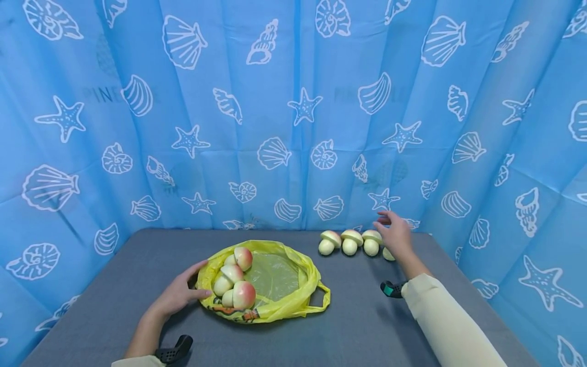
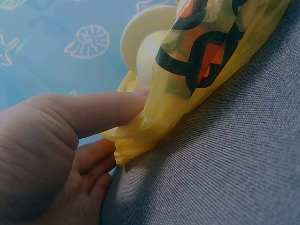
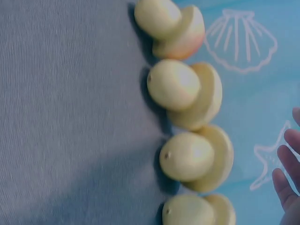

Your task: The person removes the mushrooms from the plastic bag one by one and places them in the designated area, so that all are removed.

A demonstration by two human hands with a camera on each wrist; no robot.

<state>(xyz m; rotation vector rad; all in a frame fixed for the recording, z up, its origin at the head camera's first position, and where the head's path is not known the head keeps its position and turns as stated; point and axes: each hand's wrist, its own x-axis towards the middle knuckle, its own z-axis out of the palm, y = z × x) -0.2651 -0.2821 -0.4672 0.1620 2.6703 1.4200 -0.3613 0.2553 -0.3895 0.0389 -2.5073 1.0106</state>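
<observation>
A yellow plastic bag lies with its mouth spread wide, and three toy mushrooms with cream stems and pink-red caps rest in its left part. My left hand holds the bag's left rim; in the left wrist view the thumb lies against the yellow plastic, the other fingers partly hidden behind it. At the back right, several like mushrooms stand in a row. Over the right end of that row hovers my right hand, fingers relaxed and apart, holding nothing; it partly covers the last mushroom.
Everything lies on a grey cloth-covered table. A blue curtain with white shell and starfish prints hangs behind it and along both sides. The bag's handle loop extends right, towards the table's middle.
</observation>
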